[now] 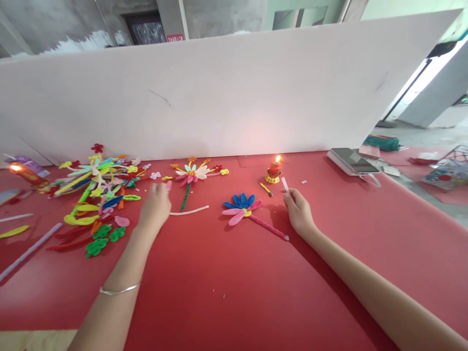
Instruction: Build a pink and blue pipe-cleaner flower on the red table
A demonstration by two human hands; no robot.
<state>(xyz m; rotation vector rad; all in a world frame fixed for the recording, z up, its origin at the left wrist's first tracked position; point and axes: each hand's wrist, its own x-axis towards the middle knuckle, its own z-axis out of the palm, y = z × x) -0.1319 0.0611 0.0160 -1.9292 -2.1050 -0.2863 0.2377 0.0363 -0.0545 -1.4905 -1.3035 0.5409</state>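
My left hand (155, 204) is raised over the red table, fingers pinched on a small pink piece (168, 185), perhaps a pipe-cleaner petal, mostly hidden by the fingers. A white pipe cleaner (190, 211) lies just right of it. My right hand (300, 213) grips a whitish, translucent glue stick (285, 185), its tip pointing up near a lit red candle (275, 168) in a gold holder. Between the hands lies a pipe-cleaner flower (246, 211) with blue and pink petals and a dark pink stem. Behind it is another flower (190, 173) with a green stem.
Colourful pipe-cleaner flowers and leaves (97, 192) are heaped at the left. A second lit candle (27, 175) leans farther left. A short yellow stub (266, 189) lies by the middle candle. A power bank-like device (353, 162) sits back right. A white board (219, 97) stands behind.
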